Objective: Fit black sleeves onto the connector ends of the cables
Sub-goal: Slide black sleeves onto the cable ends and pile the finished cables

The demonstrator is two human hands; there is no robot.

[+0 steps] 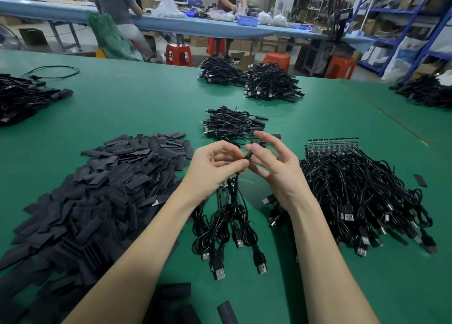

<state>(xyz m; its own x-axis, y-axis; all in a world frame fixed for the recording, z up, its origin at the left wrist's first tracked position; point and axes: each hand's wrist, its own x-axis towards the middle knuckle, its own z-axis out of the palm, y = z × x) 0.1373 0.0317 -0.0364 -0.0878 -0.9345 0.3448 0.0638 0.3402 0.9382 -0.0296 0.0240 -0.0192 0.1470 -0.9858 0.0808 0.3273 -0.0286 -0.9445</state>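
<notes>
My left hand pinches the end of a black cable, and a black sleeve sits on that end between both hands. My right hand touches the sleeve's tip with thumb and forefinger, its other fingers spread. The cable hangs down to a small bunch of USB cables on the green table. A big heap of flat black sleeves lies to the left. A large bundle of cables with circuit boards lies to the right.
A small pile of cables lies just beyond my hands; larger piles sit at the far middle, far left and far right. Loose sleeves lie by the near edge. People work at a blue bench behind.
</notes>
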